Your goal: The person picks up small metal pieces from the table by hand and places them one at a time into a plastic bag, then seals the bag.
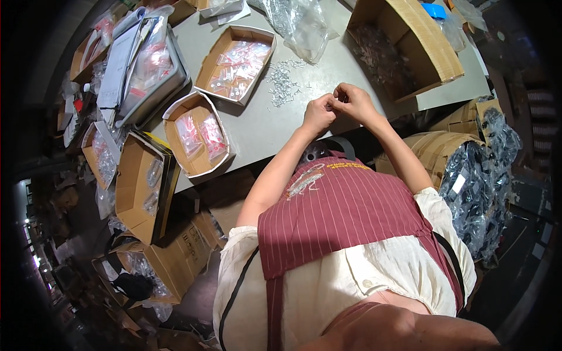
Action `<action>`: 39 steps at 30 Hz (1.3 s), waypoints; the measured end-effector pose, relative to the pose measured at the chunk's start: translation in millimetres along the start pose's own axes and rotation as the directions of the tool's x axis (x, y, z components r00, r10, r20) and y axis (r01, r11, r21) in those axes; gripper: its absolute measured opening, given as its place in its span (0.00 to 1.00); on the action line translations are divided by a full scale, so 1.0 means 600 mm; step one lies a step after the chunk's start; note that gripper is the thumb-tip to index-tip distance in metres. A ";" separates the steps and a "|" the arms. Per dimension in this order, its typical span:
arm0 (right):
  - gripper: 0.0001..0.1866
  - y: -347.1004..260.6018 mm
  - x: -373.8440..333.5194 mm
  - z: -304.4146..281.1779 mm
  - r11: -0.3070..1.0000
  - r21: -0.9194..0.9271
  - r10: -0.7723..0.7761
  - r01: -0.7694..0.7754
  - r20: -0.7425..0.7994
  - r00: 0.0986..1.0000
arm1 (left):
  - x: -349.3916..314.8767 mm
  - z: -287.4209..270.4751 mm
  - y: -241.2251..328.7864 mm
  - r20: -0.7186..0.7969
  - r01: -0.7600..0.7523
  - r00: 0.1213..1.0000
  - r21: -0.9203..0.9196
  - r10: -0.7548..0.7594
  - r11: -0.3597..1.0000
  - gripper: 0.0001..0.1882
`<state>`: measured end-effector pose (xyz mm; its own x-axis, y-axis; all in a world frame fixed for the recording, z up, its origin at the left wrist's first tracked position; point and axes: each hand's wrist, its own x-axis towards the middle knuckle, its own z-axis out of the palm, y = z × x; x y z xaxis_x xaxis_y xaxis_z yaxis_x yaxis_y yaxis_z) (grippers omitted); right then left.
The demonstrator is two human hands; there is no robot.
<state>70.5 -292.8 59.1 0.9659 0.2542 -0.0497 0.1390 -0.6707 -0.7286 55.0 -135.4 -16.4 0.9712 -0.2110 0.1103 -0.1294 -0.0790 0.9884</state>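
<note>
while the room falls dim toward its edges, with small bright lights far off at eight o'clock from the hands, the grey table [325, 67] shows a smooth, faintly shiny top. the left hand [319, 114] and right hand [356, 104] meet just over its near edge, fingers bent and fingertips pressed together; i cannot tell what, if anything, they pinch. at ten o'clock from them lies the loose pile of screw-like metal pieces [283, 83], thin, silvery and scattered, directly on the table. just beyond, also at ten, a larger cardboard tray [261, 66] holds small clear bags with red marks; a smaller tray [199, 161] at nine holds more. farther left, a rigid grey bin [159, 93] is heaped with bags and papers. at eleven sits crumpled clear plastic [300, 26], glossy and creased. at one o'clock, a deep brown carton [433, 44] with a strip of tape stands open toward the hands, dark small pieces inside. off the table at four, a bundle of dark parts [471, 193] bulges in wrinkled film. the person wears a maroon apron [345, 210], finely striped, over a loose cream shirt [386, 266].
</note>
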 end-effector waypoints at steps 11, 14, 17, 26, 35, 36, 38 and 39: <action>0.04 -0.036 -0.024 0.039 0.685 -0.676 -0.481 0.272 -0.139 0.866 | 0.006 -0.001 0.006 -0.059 -0.006 0.998 0.183 0.017 0.983 0.06; 0.05 -0.035 -0.020 0.048 0.639 -0.720 -0.478 0.269 -0.098 0.873 | 0.007 -0.001 0.006 -0.075 -0.035 0.996 0.172 0.048 0.984 0.07; 0.06 -0.042 -0.012 0.050 0.614 -0.744 -0.461 0.264 -0.067 0.885 | 0.009 -0.006 0.007 -0.054 -0.055 0.996 0.206 0.067 0.977 0.08; 0.12 -0.015 0.022 0.011 0.624 -0.628 -0.564 0.465 0.049 0.824 | 0.025 -0.028 -0.023 0.125 0.143 0.987 -0.378 -0.103 0.915 0.14; 0.15 0.006 0.027 0.001 0.439 -0.676 -0.637 0.591 0.229 0.736 | 0.028 -0.034 -0.042 0.267 0.231 0.957 -0.473 -0.112 0.850 0.23; 0.15 0.012 0.031 0.001 0.511 -0.630 -0.609 0.584 0.214 0.764 | 0.029 -0.032 -0.040 0.254 0.219 0.961 -0.463 -0.108 0.859 0.24; 0.14 0.019 0.038 -0.003 0.582 -0.580 -0.577 0.570 0.200 0.792 | 0.028 -0.033 -0.033 0.243 0.209 0.964 -0.453 -0.105 0.867 0.25; 0.13 0.018 0.042 -0.008 0.691 -0.473 -0.517 0.546 0.204 0.831 | 0.027 -0.038 -0.028 0.246 0.214 0.961 -0.357 -0.129 0.909 0.25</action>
<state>97.6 -297.2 53.3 0.6867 0.7001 0.1959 0.7268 -0.6547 -0.2077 77.5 -115.1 -29.0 0.9004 -0.4325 -0.0472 0.1610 0.2306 0.9596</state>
